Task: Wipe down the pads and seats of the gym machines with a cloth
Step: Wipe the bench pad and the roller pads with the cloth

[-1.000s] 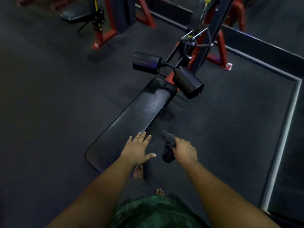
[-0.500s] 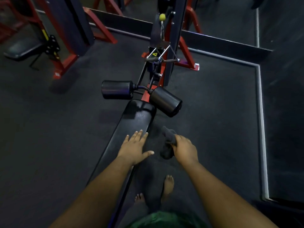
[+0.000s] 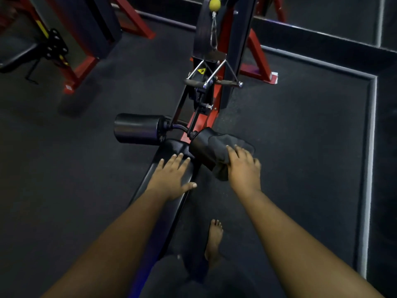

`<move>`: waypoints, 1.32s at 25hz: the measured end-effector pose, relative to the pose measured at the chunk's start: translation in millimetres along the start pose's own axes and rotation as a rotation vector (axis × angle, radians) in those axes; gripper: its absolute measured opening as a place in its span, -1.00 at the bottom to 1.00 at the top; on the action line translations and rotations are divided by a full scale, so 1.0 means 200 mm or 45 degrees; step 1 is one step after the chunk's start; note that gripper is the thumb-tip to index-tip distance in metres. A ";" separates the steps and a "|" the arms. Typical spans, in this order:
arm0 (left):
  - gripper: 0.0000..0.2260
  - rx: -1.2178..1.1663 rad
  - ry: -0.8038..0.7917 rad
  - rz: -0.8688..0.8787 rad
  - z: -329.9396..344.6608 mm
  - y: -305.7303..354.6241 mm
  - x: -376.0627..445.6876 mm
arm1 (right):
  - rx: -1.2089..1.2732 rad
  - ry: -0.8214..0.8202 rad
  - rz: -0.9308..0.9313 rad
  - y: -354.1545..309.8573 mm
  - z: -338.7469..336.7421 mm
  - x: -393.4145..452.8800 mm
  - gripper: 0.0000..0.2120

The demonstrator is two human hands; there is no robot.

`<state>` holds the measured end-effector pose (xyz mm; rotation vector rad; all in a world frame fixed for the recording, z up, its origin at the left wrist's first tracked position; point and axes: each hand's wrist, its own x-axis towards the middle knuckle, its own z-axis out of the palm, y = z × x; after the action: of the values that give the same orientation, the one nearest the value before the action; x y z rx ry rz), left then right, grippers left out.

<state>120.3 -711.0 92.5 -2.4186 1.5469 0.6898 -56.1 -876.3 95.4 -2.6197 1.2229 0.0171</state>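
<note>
My right hand (image 3: 243, 168) presses a dark grey cloth (image 3: 225, 151) onto the right roller pad (image 3: 202, 147) of the machine, the fingers (image 3: 236, 152) laid close together and flat over the cloth, so the cloth drapes across the top of the pad and hangs down its near side beneath my palm. My left hand (image 3: 171, 179) rests palm down on the far end of the long black seat (image 3: 169, 203), fingers slightly spread and the thumb stuck out toward the right edge; it holds nothing. The seat runs from under my arms up toward the machine, and its far end sits just under the two roller pads. The left roller pad (image 3: 137, 129) is bare, sticking out sideways from a curved black arm, well apart from the cloth. Beyond the pads a red and black frame (image 3: 231, 61) rises, with a chrome handle (image 3: 212, 82) hanging from a clip and a small yellow ball (image 3: 214, 4) above it. One bare foot (image 3: 213, 239) stands on the dark floor (image 3: 290, 147) just to the right of the seat. Another red-framed machine (image 3: 81, 67) stands far off at the upper left.
</note>
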 end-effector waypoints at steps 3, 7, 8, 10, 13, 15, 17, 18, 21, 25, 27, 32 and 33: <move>-0.19 0.005 0.003 0.000 -0.02 -0.04 0.22 | -0.072 -0.157 -0.035 0.01 0.08 0.23 -0.44; -0.18 0.044 -0.036 0.020 0.04 -0.16 0.50 | -0.053 -0.648 -0.013 -0.03 0.31 0.37 -0.27; -0.18 0.054 -0.039 0.031 0.06 -0.18 0.56 | -0.069 -0.667 -0.027 -0.02 0.37 0.37 -0.25; -0.17 0.091 -0.033 0.071 0.10 -0.24 0.70 | -0.127 -0.590 -0.030 -0.02 0.47 0.40 -0.28; -0.16 0.173 0.010 0.150 0.12 -0.32 0.86 | -0.127 -0.462 -0.046 -0.07 0.55 0.57 -0.31; -0.17 0.209 0.016 0.178 0.13 -0.35 0.96 | -0.083 -0.443 -0.053 -0.10 0.57 0.73 -0.30; -0.20 0.253 0.009 0.199 0.13 -0.36 1.02 | -0.056 -0.411 -0.077 -0.08 0.57 0.77 -0.31; -0.22 0.275 0.015 0.214 0.13 -0.36 1.04 | -0.055 -0.379 -0.085 -0.04 0.57 0.71 -0.32; -0.25 0.322 0.069 0.289 0.13 -0.36 1.07 | -0.106 -0.308 -0.026 0.10 0.55 0.38 -0.34; -0.27 0.381 0.044 0.393 0.13 -0.39 1.11 | -0.142 -0.346 0.169 0.08 0.57 0.33 -0.35; -0.30 0.347 0.021 0.399 0.11 -0.40 1.14 | -0.154 -0.307 0.204 0.01 0.60 0.51 -0.35; -0.32 -0.026 0.072 0.344 0.11 -0.30 1.16 | 0.252 -0.552 0.309 0.09 0.59 0.91 -0.38; -0.24 -0.059 0.036 0.364 0.11 -0.30 1.16 | 0.301 -0.590 0.293 0.12 0.58 0.92 -0.38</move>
<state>247.8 -862.6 -42.7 -2.2702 1.9316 0.7508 55.3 -1002.8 -43.5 -2.1004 1.2538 0.4637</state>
